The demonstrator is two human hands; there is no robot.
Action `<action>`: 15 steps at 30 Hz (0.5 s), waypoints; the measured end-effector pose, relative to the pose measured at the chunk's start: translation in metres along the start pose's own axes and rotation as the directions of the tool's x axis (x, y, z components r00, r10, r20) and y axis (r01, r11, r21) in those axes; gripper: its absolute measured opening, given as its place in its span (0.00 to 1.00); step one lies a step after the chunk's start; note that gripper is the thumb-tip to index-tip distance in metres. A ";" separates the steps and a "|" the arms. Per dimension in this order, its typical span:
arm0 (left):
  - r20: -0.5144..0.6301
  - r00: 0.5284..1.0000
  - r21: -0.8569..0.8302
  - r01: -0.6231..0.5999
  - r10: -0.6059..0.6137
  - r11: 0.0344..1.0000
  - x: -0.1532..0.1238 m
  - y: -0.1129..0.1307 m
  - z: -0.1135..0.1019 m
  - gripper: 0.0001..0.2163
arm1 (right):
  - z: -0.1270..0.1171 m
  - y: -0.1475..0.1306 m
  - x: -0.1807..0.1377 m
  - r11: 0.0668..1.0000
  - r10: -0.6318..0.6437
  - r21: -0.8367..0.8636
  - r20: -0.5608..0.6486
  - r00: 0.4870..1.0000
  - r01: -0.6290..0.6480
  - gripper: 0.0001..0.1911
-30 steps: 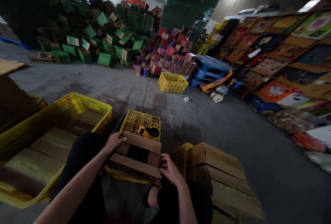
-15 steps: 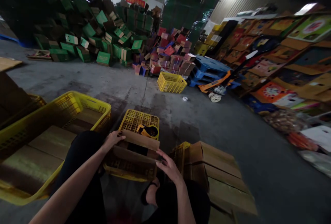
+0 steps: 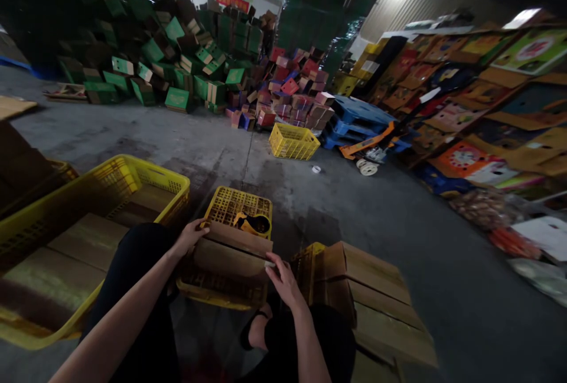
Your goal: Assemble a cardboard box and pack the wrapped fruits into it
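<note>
A small brown cardboard box [image 3: 233, 259] rests on an upturned yellow crate [image 3: 221, 294] between my knees. Its two long top flaps are folded in and nearly meet, with a narrow dark gap left between them. My left hand [image 3: 189, 238] grips the box's left end, fingertips at the corner of the far flap. At the right end, my right hand [image 3: 284, 280] holds the box with its fingers against the flap ends. Just beyond the box, a yellow and black tape dispenser [image 3: 252, 223] lies on the crate.
To the left stands a large yellow crate [image 3: 177, 185] with flat-topped cardboard boxes [image 3: 91, 241] in it. More cardboard boxes [image 3: 385, 297] are stacked at my right. Farther off are a yellow basket [image 3: 293, 142], a white roll [image 3: 316, 169], a pallet jack [image 3: 367, 141] and heaped green boxes [image 3: 177, 98].
The box's top flaps have swung down, covering the dark opening that showed between them. Both hands have stayed at the box's ends, shifting only slightly.
</note>
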State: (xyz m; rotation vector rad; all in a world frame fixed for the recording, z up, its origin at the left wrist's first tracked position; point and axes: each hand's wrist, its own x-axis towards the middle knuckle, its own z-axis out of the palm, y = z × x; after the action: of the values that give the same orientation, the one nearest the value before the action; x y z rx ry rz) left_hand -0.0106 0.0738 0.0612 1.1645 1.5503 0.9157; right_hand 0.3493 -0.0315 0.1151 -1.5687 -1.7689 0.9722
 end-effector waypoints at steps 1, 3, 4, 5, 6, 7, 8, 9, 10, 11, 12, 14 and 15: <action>0.003 1.000 -0.016 -0.007 0.007 1.000 -0.002 0.002 -0.002 0.33 | 0.000 0.000 0.001 0.999 -0.022 -0.024 -0.001 1.000 0.022 0.19; 0.021 1.000 -0.051 -0.021 0.022 0.998 -0.007 0.006 -0.005 0.32 | 0.001 0.001 0.003 0.996 -0.060 -0.062 -0.003 0.998 0.059 0.18; 0.034 0.999 -0.074 -0.023 0.026 0.997 -0.010 0.008 -0.007 0.32 | 0.001 0.002 0.004 0.994 -0.071 -0.082 -0.004 0.997 0.070 0.19; 0.049 0.999 -0.099 -0.019 0.024 0.995 -0.013 0.010 -0.009 0.32 | 0.001 0.003 0.006 0.992 -0.078 -0.104 -0.004 0.997 0.077 0.20; 0.068 0.997 -0.125 -0.012 0.021 0.992 -0.016 0.011 -0.011 0.32 | 0.002 0.005 0.007 0.988 -0.084 -0.130 -0.002 0.996 0.083 0.22; 0.089 0.996 -0.151 -0.007 0.020 0.989 -0.019 0.012 -0.013 0.33 | 0.002 0.006 0.008 0.983 -0.093 -0.157 0.003 0.996 0.092 0.23; 0.109 0.994 -0.175 -0.005 0.024 0.985 -0.021 0.013 -0.014 0.33 | 0.002 0.008 0.009 0.977 -0.107 -0.183 0.011 0.994 0.107 0.24; 0.130 0.991 -0.194 -0.008 0.034 0.981 -0.023 0.013 -0.015 0.34 | 0.003 0.011 0.010 0.970 -0.125 -0.206 0.019 0.992 0.127 0.24; 0.149 0.988 -0.207 -0.015 0.046 0.978 -0.023 0.012 -0.016 0.34 | 0.004 0.013 0.011 0.963 -0.144 -0.225 0.026 0.989 0.146 0.25; 0.161 0.985 -0.215 -0.024 0.060 0.976 -0.023 0.010 -0.017 0.35 | 0.004 0.015 0.011 0.957 -0.160 -0.239 0.029 0.987 0.162 0.25; 0.163 0.984 -0.220 -0.031 0.068 0.975 -0.022 0.008 -0.017 0.35 | 0.005 0.017 0.011 0.953 -0.172 -0.249 0.030 0.985 0.174 0.25; 0.145 0.987 -0.217 -0.036 0.068 0.975 -0.020 0.003 -0.016 0.34 | 0.007 0.020 0.012 0.948 -0.186 -0.257 0.027 0.982 0.187 0.25; 0.127 0.990 -0.216 -0.040 0.068 0.976 -0.018 0.001 -0.015 0.33 | 0.008 0.022 0.013 0.947 -0.191 -0.257 0.027 0.981 0.191 0.25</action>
State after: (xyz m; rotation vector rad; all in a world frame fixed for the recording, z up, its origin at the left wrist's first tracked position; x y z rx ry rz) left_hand -0.0233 0.0564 0.0706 1.0949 1.2847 0.9932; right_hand 0.3536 -0.0188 0.0921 -1.5113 -2.0728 0.6709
